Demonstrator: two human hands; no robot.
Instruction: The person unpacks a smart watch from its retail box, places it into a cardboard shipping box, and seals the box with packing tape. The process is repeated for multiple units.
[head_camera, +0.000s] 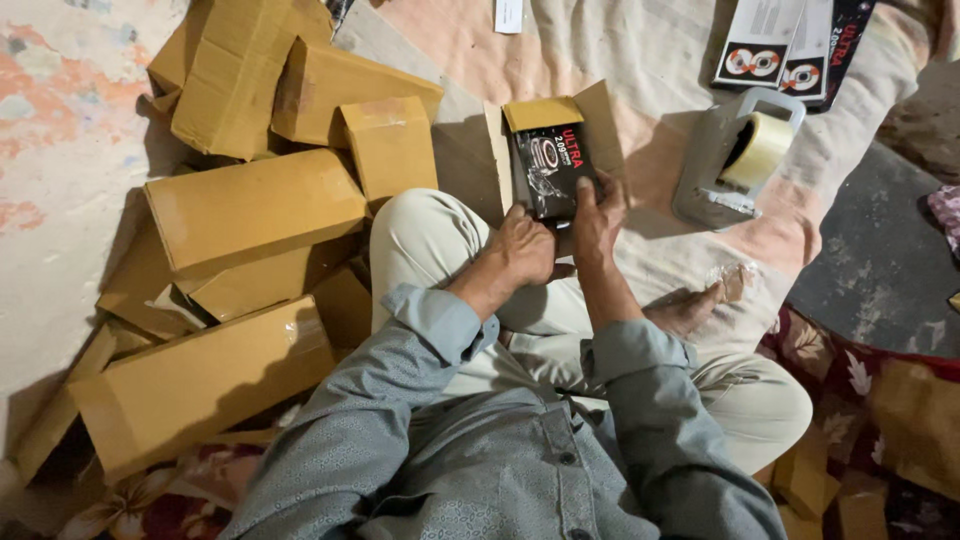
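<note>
Hands: left hand (522, 245) and right hand (597, 215) both grip black product box (551, 168), seemingly half-seated in open cardboard carton (540, 115); next needs straight push.

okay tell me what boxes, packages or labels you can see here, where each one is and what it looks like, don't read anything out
Black printed box: held by left hand and right hand, partly inside an open brown carton above the knee.
Brown cardboard cartons: plain, oblong, piled at left.
Flat black-and-white printed packs: top right on the cloth.
Small white label: top centre.
Tape dispenser: grey, clear roll, right of the hands.
</note>
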